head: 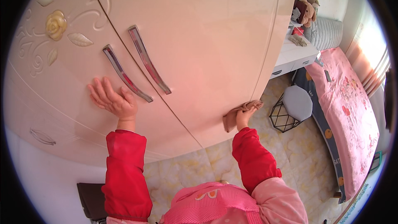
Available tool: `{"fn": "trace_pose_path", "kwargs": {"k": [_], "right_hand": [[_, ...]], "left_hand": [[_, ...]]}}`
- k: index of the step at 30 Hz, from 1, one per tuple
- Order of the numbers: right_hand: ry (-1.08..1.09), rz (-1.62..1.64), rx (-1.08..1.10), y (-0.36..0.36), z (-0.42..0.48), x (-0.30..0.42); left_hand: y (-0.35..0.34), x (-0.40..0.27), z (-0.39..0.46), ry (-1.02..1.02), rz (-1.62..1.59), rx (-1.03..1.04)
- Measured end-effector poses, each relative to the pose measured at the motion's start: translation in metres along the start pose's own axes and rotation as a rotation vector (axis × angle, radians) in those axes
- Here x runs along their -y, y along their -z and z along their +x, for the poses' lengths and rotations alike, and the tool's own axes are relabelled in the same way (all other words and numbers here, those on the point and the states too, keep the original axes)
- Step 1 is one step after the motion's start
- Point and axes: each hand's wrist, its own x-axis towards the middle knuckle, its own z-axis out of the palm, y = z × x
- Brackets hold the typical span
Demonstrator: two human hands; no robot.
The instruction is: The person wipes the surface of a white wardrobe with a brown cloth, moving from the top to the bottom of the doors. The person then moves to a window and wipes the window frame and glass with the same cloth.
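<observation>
A glossy cream-pink wardrobe (202, 46) with two doors fills the view before me. My left hand (115, 98) is spread beside the left door's curved metal handle (127, 74), fingers apart and holding nothing; whether the palm touches the door cannot be told. Low on the right door, near its outer edge, my right hand (245, 117) holds a folded brown cloth (230, 119) against the surface. Another curved handle (150, 60) is on the right door. A raised yellow rose (56, 25) with pale leaves decorates the left door.
Right of the wardrobe stands a white desk (295, 54) with drawers. A grey-topped stool (297, 103) with a black wire frame stands on the marbled tile floor (186, 168). Beyond is a bed with a pink floral cover (348, 105). A dark brown object (90, 200) is at lower left.
</observation>
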Motion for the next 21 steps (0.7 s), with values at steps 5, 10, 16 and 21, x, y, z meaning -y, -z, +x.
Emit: {"fn": "trace_pose_path", "kwargs": {"k": [5, 10, 16, 21], "right_hand": [[-0.205, 0.176, 0.132, -0.037, -0.081, 0.027], [-0.272, 0.380, 0.276, -0.032, -0.136, 0.131], [0.477, 0.413, 0.117, 0.019, -0.079, 0.239], [0.796, 0.193, 0.026, 0.029, -0.059, 0.269]], "left_hand": [[-0.002, -0.002, 0.003, -0.009, -0.025, -0.015], [-0.001, 0.001, 0.002, -0.004, -0.005, -0.018], [-0.002, 0.001, -0.001, 0.021, -0.001, 0.003], [-0.003, 0.003, -0.001, 0.024, -0.024, 0.006]]}}
